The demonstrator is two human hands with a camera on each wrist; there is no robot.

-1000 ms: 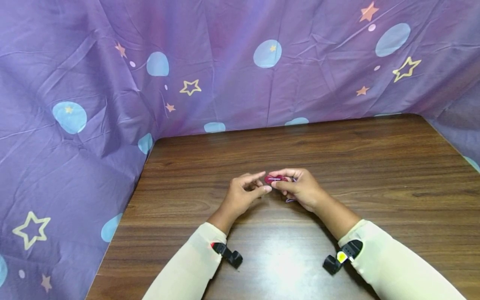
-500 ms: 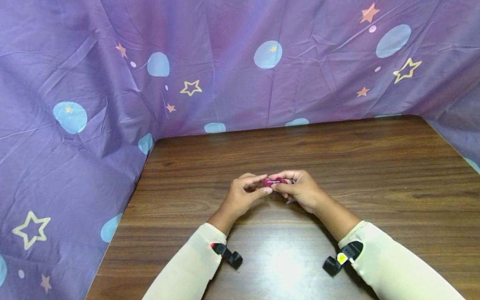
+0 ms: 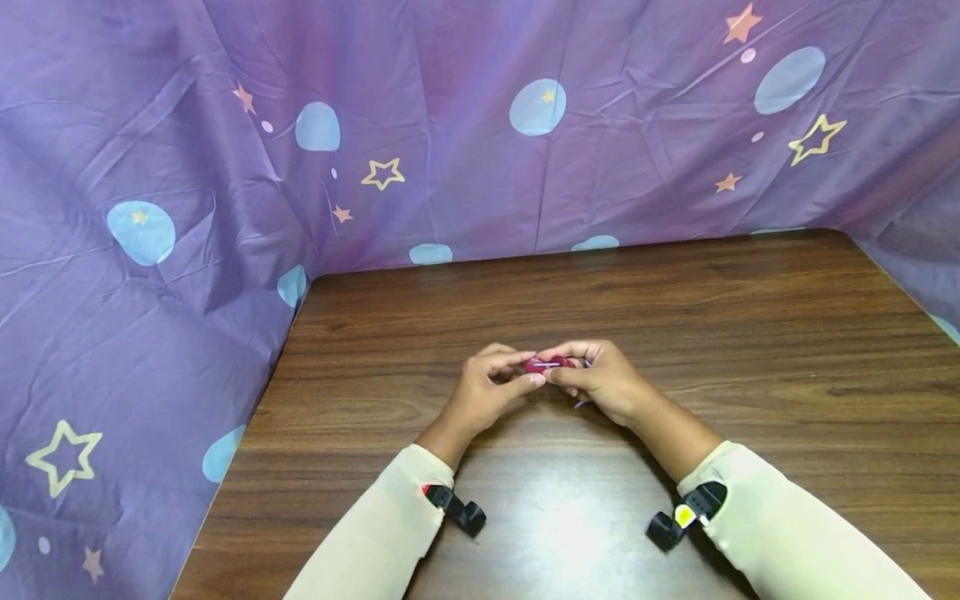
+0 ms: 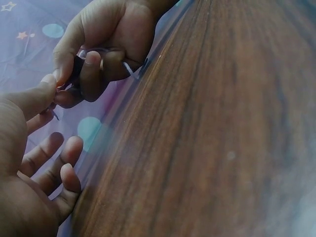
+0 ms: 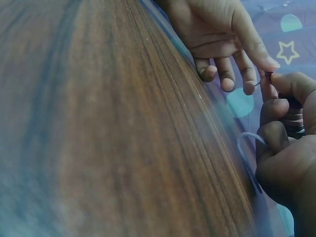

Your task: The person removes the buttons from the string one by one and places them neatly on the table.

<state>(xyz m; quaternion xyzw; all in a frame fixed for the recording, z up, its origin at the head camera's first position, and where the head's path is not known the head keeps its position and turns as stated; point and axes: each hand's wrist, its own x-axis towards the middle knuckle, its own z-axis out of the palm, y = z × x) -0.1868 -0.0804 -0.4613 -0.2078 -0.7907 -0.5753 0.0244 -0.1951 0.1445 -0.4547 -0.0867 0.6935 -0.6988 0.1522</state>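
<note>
In the head view a small dark-red piece point(image 3: 535, 366) with a lavender strand across it sits between both hands, above the table. My right hand point(image 3: 596, 377) grips its right part between thumb and index finger, other fingers curled beneath. At its left end, the thumb and index finger of my left hand point(image 3: 487, 375) pinch it. The remaining left fingers are spread loosely in the left wrist view. A lavender cord point(image 5: 240, 148) loops out of my right hand in the right wrist view. There, a dark ridged part point(image 5: 295, 118) shows within the right palm, mostly covered by fingers.
The brown wood-grain table point(image 3: 360, 467) extends under both arms, with a bright glare near its front. A purple curtain point(image 3: 465, 133) with stars and blue spots hangs behind and to the left. Black wrist cameras point(image 3: 468, 518) are strapped at both sleeves.
My left index finger and thumb have closed onto the red piece's left end, where a gap showed a second ago. The piece has dipped slightly; the right hand has barely moved.
</note>
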